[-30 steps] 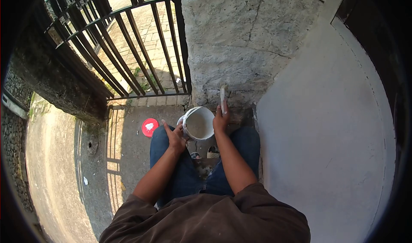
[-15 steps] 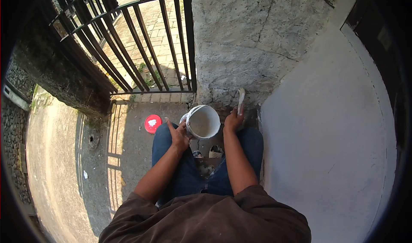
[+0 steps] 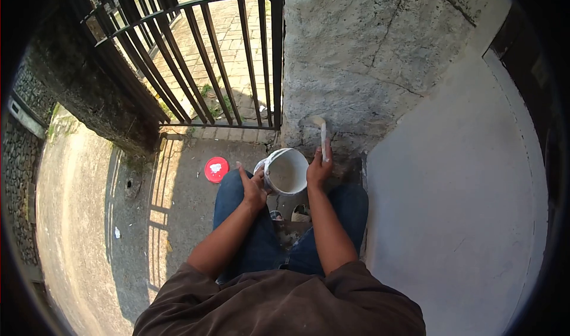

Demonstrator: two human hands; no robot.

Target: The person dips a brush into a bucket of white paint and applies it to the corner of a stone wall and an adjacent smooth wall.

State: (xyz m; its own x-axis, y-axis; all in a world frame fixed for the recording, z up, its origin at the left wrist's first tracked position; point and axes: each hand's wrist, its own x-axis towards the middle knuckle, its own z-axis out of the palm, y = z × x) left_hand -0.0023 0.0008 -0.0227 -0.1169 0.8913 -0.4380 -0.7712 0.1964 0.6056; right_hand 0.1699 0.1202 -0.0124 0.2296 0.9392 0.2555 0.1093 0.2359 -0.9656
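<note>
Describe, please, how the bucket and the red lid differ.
The bucket is white and deep, whereas the red lid is shallow with a white patch. The left hand holds the bucket, while the lid lies on the ground, untouched. Both are round.

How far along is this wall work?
Done: the red lid is off, on the ground. In hand: the left hand holds the white bucket, the right hand a brush-like tool near the rough wall. Remaining: cracks show there, so much seems unfinished.
</note>
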